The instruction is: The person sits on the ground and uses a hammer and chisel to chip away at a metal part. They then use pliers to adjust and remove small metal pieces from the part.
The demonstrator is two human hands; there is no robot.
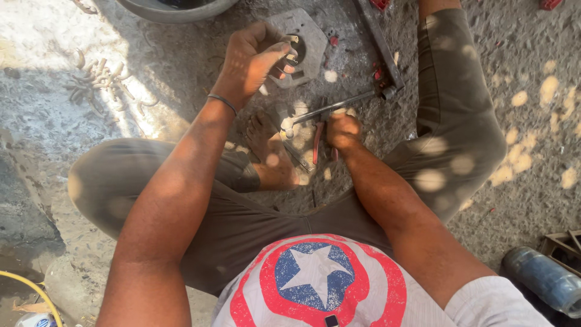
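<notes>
Left hand: The left hand reaches out toward 12 o'clock, fingers curled around a small dark metal part, which it holds just over a grey metal plate lying on the ground.
Right hand: The right hand is closed in a fist on red-handled pliers, knuckles up, at the centre of the scene.
Pliers: The red grips point down toward 6 o'clock from the fist; the jaws are hidden, too shaded to tell what they bite.
Rod: A thin metal rod runs from about 9 o'clock of the right hand up to 2 o'clock, ending at a dark socket-like head.
Plate: Flat, grey, many-sided, with a round hole that the left fingers partly cover.
Obstacles: A bare foot lies just at 9 o'clock of the pliers; a long dark metal bar slants at 1 o'clock; bent knees in olive trousers close both flanks.
Surroundings: A scatter of curved metal pieces lies at 10 o'clock in sunlight, a dark tub rim at 12, a blue cylinder at 4, a yellow hose at 8.
Open room: Bare gritty ground lies free at 3 o'clock beyond the right knee; between the legs, space is tight.
</notes>
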